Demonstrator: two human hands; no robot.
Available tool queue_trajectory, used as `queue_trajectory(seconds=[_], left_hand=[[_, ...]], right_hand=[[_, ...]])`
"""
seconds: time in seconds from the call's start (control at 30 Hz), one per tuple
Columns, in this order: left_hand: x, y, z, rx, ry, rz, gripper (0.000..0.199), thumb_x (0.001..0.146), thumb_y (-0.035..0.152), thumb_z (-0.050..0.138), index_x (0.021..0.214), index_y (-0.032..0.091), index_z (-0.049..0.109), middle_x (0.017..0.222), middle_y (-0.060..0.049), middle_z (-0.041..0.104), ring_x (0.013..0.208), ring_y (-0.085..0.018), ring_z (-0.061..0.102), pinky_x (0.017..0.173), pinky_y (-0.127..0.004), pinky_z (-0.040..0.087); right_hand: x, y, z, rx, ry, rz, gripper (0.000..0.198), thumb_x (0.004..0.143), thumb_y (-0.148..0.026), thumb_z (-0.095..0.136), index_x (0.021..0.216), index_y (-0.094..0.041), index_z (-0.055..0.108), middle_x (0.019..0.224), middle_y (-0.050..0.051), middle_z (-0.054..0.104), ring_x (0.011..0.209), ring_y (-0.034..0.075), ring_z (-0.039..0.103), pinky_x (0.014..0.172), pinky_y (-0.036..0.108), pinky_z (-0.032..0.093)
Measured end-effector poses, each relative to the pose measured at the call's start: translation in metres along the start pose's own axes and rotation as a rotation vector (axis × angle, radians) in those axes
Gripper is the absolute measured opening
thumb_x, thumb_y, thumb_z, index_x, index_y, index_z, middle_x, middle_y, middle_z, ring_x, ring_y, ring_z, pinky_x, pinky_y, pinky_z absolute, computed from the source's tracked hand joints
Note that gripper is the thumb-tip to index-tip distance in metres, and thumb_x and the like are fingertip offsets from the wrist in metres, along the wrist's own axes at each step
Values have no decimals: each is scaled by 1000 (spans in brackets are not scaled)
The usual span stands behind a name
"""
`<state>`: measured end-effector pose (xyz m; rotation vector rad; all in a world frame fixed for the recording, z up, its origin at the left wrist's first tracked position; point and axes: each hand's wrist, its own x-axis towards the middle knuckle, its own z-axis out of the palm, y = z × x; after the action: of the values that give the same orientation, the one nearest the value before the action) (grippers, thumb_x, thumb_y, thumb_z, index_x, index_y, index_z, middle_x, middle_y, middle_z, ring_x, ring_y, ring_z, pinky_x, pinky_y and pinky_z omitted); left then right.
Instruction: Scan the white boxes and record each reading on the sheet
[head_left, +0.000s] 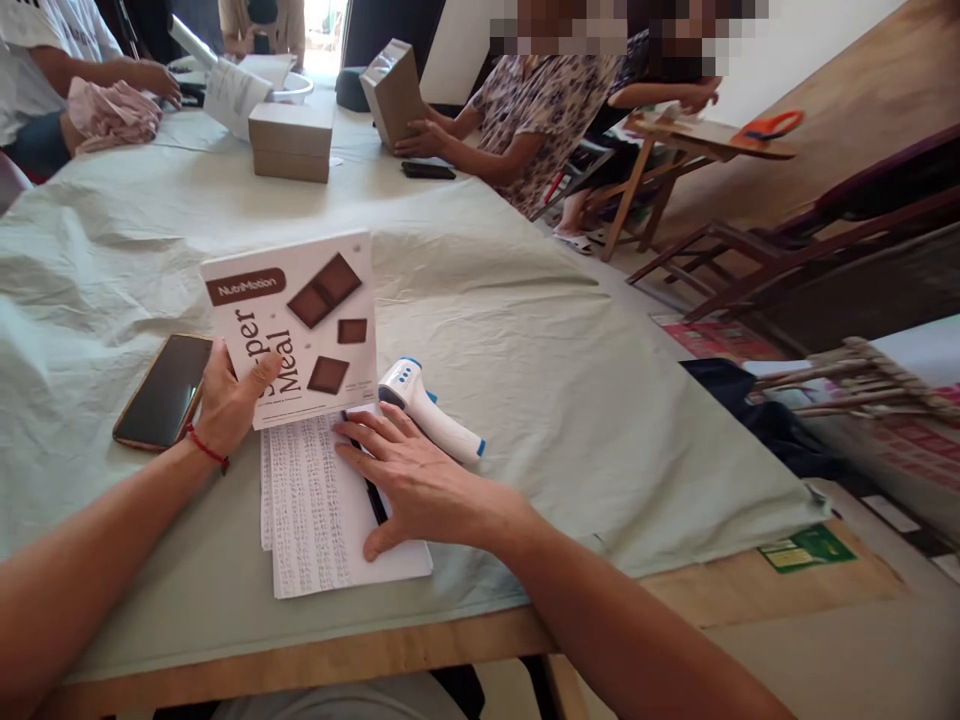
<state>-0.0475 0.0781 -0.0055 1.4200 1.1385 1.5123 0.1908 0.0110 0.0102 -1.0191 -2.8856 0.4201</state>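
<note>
The table's [300, 660] near edge exposes bare wood in front of a creased, pale green cloth [570, 470]. Handwritten sheets [307, 520] lie stacked close to this edge. The right hand [420, 475] spreads over them and a slim black pen [376, 505], with no grip visible. The left hand [232, 395] clamps the lower-left part of a flat-faced, printed NutriMotion box [300, 310], tilted over the sheets' far end. A loosened grasp could drop the box onto the rounded plastic infrared thermometer [442, 430]; a sideways slip could roll the pen.
</note>
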Motion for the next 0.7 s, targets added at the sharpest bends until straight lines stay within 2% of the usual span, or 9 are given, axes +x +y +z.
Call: queue_trajectory(seconds=[0.07,0.17,0.23,0.27,0.37,0.43,0.5,0.6,0.7], left_hand=[[-2,2,2,59,-15,11,58,73,64,79,106,21,57,107,-9,71,97,-30,70,86,-47,60],[-3,5,4,94,-23,33,62,73,64,78,110,20,55,112,-10,69,101,-29,68,88,-46,59],[-3,6,5,98,-22,43,64,74,64,77,113,19,54,113,-11,68,102,-29,68,89,-45,58],[-2,5,5,99,-25,49,64,75,64,77,114,19,54,113,-12,68,102,-28,67,89,-44,58],[-2,4,5,107,-33,61,62,78,62,75,117,19,53,115,-12,68,104,-28,67,91,-44,56],[-2,3,5,113,-32,51,62,78,62,75,117,19,53,115,-12,67,106,-28,66,94,-45,55],[-1,3,5,111,-33,29,61,79,63,73,116,18,54,115,-12,67,107,-28,66,95,-46,54],[-1,0,5,96,-42,12,59,81,59,72,118,17,55,116,-12,67,107,-28,65,95,-46,55],[0,-2,4,78,-47,-7,57,80,54,74,119,17,55,118,-12,67,107,-28,65,94,-47,55]], right_hand=[[-4,1,-7,32,37,-32,91,61,-65,85,132,-13,60,147,22,51,140,41,40,116,63,30],[-12,10,-19,109,176,4,55,77,-59,77,113,-19,66,131,15,64,124,31,56,102,46,49],[-17,20,-24,46,338,222,35,87,-51,70,101,-20,67,115,13,70,111,28,63,85,40,54],[-18,26,-26,-35,381,373,36,85,-50,72,103,-19,66,117,15,68,110,31,62,79,40,54],[-15,42,-26,-157,187,723,39,78,-49,76,98,-16,67,105,17,69,94,32,65,65,35,48],[-11,50,-27,-108,26,803,27,81,-44,70,86,-17,66,94,13,69,81,26,65,63,32,43],[-9,55,-30,-12,2,833,18,81,-35,64,73,-19,61,79,7,66,71,21,60,61,30,38],[-7,54,-34,190,326,878,16,74,-34,63,67,-21,55,62,1,55,62,17,50,58,30,35],[-3,35,-28,653,794,682,25,70,-44,63,79,-21,59,64,-2,52,59,15,47,56,30,38]])
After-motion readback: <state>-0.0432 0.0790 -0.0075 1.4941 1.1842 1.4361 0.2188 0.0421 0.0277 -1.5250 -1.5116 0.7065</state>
